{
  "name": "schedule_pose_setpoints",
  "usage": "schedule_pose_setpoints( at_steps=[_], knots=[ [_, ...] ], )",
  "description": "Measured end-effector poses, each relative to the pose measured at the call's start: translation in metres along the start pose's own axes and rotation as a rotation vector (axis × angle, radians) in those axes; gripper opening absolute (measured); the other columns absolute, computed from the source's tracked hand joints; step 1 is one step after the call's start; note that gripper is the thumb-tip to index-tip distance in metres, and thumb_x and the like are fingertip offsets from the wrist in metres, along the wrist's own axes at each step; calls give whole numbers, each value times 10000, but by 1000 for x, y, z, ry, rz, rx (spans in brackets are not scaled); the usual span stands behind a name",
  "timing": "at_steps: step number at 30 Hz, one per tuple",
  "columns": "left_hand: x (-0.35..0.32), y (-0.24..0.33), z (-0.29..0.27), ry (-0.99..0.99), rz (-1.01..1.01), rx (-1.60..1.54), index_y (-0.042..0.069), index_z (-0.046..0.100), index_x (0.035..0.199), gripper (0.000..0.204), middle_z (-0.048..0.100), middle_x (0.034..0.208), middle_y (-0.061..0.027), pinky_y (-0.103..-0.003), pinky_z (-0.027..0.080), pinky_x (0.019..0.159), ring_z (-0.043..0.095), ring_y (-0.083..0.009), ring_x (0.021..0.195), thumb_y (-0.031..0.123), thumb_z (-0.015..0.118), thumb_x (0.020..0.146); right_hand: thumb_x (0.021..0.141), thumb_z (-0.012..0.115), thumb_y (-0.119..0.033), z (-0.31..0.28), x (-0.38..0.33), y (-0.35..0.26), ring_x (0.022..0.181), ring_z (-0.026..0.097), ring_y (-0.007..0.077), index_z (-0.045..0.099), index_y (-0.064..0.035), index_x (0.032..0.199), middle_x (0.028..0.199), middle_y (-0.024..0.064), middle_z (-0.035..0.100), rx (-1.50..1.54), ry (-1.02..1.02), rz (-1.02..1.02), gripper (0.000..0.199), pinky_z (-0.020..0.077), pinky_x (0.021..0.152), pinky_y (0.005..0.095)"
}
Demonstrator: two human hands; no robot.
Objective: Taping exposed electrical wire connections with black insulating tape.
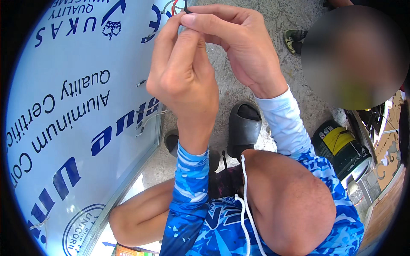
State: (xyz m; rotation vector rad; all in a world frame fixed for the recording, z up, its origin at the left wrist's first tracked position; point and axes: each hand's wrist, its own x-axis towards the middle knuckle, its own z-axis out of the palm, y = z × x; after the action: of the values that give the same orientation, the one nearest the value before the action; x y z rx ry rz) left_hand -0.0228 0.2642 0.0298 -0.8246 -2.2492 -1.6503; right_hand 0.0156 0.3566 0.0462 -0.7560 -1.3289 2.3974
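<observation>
My left hand and my right hand meet at the top of the view, fingertips pinched together. Thin electrical wires, a red wire and a black wire, come out at the fingertips and run off the upper edge. The right thumb presses beside the left fingers, so the exact grip on each wire is hidden. Left of the hands lies a large panel covered in white film with blue print. Short wire ends poke out along its right side.
Rough concrete floor lies below my hands. My feet wear dark slides. At right stand a dark bucket with a yellow label and patterned cardboard. Another person, partly blurred, is at upper right, near a green patterned shoe.
</observation>
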Motion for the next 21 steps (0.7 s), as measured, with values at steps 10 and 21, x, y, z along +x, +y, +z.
schedule_pose_setpoints(
  at_steps=[10,21],
  knots=[
    [1,-9,-8,-196,82,19,36,707,940,234,661,987,-109,-296,526,742,653,-248,858,-29,727,716,895,636,-78,-7,4,9,693,602,101,674,58,976,829,65,675,64,160,24,162,475,656,209],
    [15,-30,-7,-194,-44,-82,21,693,894,152,670,867,-101,-291,490,595,646,-177,688,6,724,746,895,601,-3,-17,12,13,843,588,92,643,53,988,918,43,655,-263,-31,-200,116,479,756,220]
  ],
)
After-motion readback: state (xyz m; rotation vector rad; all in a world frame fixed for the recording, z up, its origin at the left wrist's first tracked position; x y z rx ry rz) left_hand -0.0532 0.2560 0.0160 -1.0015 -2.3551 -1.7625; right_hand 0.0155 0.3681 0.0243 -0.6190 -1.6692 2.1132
